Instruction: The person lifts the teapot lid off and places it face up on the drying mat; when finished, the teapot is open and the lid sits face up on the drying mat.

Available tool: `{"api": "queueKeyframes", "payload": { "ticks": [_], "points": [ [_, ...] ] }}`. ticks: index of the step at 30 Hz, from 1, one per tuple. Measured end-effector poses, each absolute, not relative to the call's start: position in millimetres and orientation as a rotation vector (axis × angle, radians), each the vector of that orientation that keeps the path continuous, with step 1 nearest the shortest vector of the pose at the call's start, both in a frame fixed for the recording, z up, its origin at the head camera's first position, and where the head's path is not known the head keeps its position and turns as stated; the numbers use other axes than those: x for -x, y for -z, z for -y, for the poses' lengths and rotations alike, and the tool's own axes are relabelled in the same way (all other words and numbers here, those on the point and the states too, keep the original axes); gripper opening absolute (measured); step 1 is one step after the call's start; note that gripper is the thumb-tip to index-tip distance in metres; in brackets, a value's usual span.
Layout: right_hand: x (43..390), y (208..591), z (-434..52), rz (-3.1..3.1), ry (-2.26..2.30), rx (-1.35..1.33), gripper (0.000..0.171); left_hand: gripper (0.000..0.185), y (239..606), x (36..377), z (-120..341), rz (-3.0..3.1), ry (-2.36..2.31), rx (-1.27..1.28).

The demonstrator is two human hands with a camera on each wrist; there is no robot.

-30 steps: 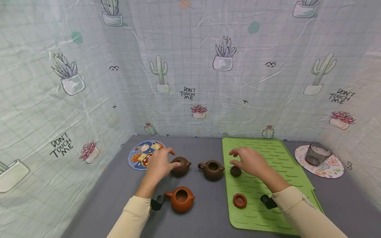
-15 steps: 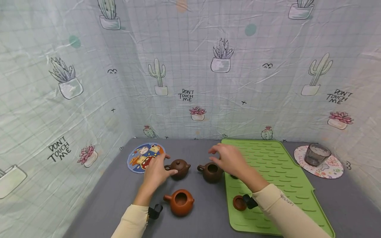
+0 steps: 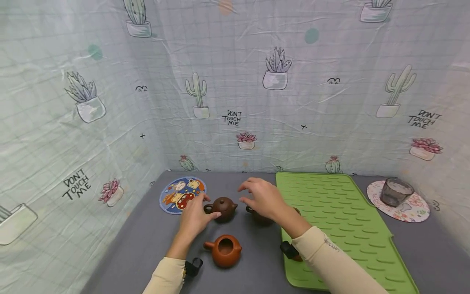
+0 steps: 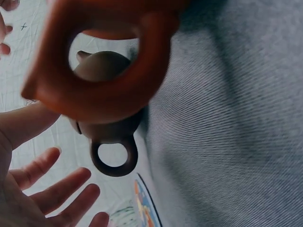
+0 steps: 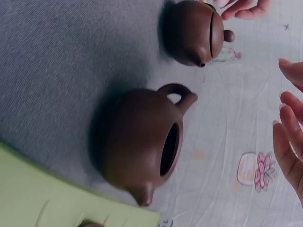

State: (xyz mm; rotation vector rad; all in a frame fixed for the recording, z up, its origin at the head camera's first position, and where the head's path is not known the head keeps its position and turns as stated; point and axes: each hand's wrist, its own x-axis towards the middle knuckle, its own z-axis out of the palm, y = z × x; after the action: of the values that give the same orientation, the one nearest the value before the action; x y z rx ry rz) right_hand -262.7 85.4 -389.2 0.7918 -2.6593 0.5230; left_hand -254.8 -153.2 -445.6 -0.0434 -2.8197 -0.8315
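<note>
My left hand (image 3: pixel 201 209) lies open beside the handle of a dark brown lidded teapot (image 3: pixel 225 208), thumb close to it. In the left wrist view its spread fingers (image 4: pixel 57 189) are apart from that teapot's ring handle (image 4: pixel 113 160). Hovering open over a second dark brown teapot (image 3: pixel 261 218), which has no lid, is my right hand (image 3: pixel 253 197); it hides most of the pot. The right wrist view shows this open teapot (image 5: pixel 142 146) untouched, with the fingers (image 5: pixel 289 142) off to its right. An orange lidless teapot (image 3: pixel 225 250) stands nearer to me.
A green ridged mat (image 3: pixel 341 220) covers the right side of the grey table. A glass cup (image 3: pixel 395 192) sits on a floral coaster (image 3: pixel 413 210) at far right. A round cartoon coaster (image 3: pixel 180 195) lies behind my left hand. Cactus-print sheets wall in three sides.
My right hand has moved left off the green mat to above the open dark teapot. My left hand slid back from the lidded teapot's top to beside its handle.
</note>
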Motion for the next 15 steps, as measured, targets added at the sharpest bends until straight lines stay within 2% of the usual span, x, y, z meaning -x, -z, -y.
{"api": "queueKeyframes", "payload": {
  "ticks": [15],
  "points": [
    [272, 413, -55, 2.679, -0.549, -0.987, 0.032, 0.048, 456, 259, 151, 2.799, 0.885, 0.017]
  ]
}}
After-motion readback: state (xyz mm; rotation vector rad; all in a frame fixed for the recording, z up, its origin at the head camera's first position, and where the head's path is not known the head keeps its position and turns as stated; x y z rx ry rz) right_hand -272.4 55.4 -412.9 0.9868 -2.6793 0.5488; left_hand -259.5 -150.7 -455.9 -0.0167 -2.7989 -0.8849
